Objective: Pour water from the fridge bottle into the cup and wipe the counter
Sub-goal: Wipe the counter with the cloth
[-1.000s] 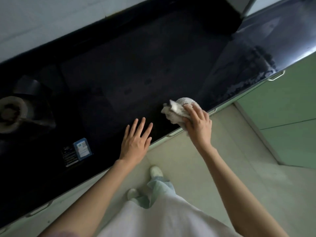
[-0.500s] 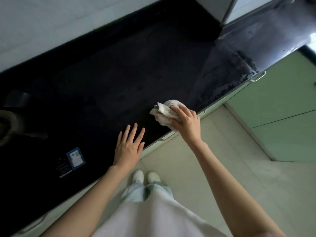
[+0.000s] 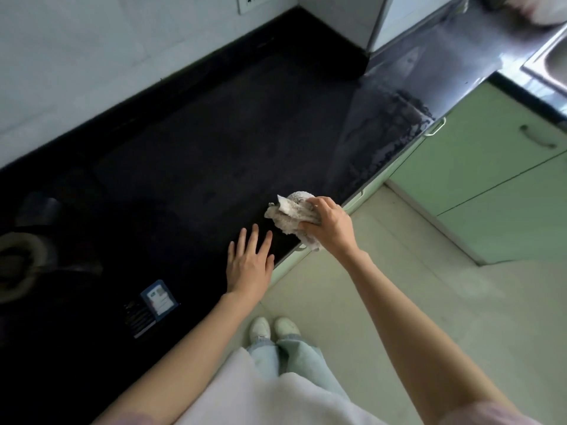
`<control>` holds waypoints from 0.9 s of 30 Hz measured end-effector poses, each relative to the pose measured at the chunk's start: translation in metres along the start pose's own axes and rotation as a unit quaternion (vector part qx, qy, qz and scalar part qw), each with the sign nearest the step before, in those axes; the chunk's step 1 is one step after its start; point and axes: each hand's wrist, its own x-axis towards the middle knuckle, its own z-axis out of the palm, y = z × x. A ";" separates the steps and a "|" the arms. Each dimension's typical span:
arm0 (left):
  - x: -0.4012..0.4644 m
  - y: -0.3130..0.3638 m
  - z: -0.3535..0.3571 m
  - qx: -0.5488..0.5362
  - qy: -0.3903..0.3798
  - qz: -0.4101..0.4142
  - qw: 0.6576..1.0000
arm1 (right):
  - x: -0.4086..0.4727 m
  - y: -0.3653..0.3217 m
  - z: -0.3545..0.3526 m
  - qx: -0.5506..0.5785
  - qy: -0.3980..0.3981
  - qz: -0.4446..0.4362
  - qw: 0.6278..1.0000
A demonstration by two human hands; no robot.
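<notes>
- The left hand [image 3: 250,265] lies flat on the front edge of the dark bench [image 3: 199,154], fingers straight and slightly spread, holding nothing; it looks like a brace for the body
- Just beside it, to the right, the right hand [image 3: 329,227] has its fingers curled round a bunched pale cloth [image 3: 290,214], which sits on the bench at the front edge, partly hanging over it
- Judging from this, the wiping step is the one in hand; the cloth is down on the surface, so the work is under way, not merely about to start
- To the left of the hands a small blue-and-white card [image 3: 159,299] lies on the bench, and further left a round burner [image 3: 18,265] shows dimly
- Further off to the right, a grey, streaky patch [image 3: 386,133] shows on the bench near the green cabinet [image 3: 478,167]; whether it is wet, dried residue or only glare I cannot tell, but it may be ground left to cover
- At the far right corner a sink [image 3: 549,59] edge is visible
- Neither bottle nor cup appears anywhere, so whether the pouring is done cannot be told from here
</notes>
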 end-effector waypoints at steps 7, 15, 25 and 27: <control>-0.001 -0.015 -0.011 -0.030 -0.006 0.043 0.999 | -0.021 -0.016 0.015 0.053 0.072 0.044 0.995; -0.008 -0.026 -0.004 -0.028 0.037 0.080 0.996 | -0.024 -0.026 0.016 -0.018 0.033 0.065 0.997; -0.008 -0.030 0.003 -0.017 0.064 0.099 0.993 | -0.013 -0.032 0.016 -0.052 0.050 0.073 0.995; -0.008 -0.032 0.003 -0.020 0.063 0.099 0.993 | -0.016 -0.030 0.020 -0.044 0.075 0.064 0.994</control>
